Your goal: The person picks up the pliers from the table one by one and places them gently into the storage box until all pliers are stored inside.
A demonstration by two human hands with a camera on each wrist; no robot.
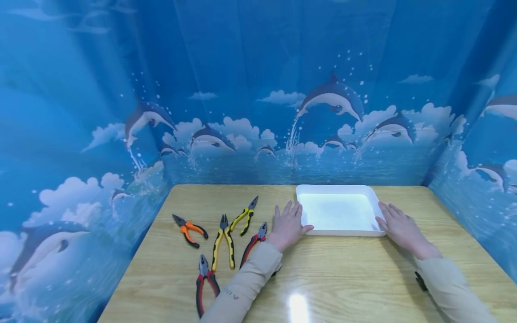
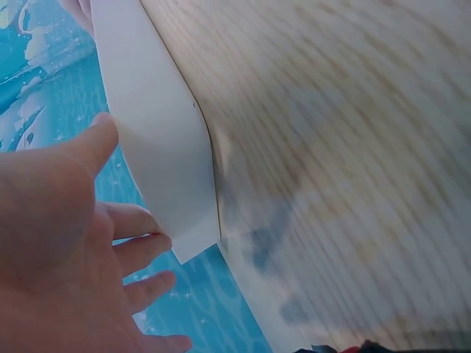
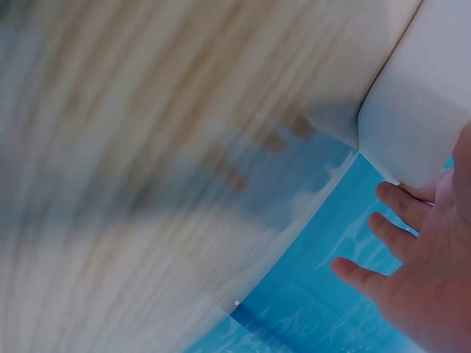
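Note:
A shallow white rectangular tray [image 1: 338, 211] sits at the back of the wooden table, right of the middle. At its left end is my left hand [image 1: 286, 225], fingers spread and the thumb along the front corner. In the left wrist view the thumb and fingertips of that hand [image 2: 59, 228] lie against the tray's side [image 2: 158, 140]. My right hand [image 1: 403, 228] rests at the tray's right end, its fingers extended along the rim. The right wrist view has its straight, spread fingers [image 3: 396, 237] beside the tray's corner [image 3: 412, 140].
Several pliers lie left of my left arm: orange-and-black needle-nose pliers [image 1: 185, 229], two yellow-and-black pairs [image 1: 216, 249] [image 1: 239, 219], and two red-and-black pairs [image 1: 199, 291] [image 1: 251, 244]. My left sleeve [image 1: 248, 278] partly covers the red pairs. Blue dolphin-print curtains [image 1: 242, 89] enclose the wooden table [image 1: 343, 278].

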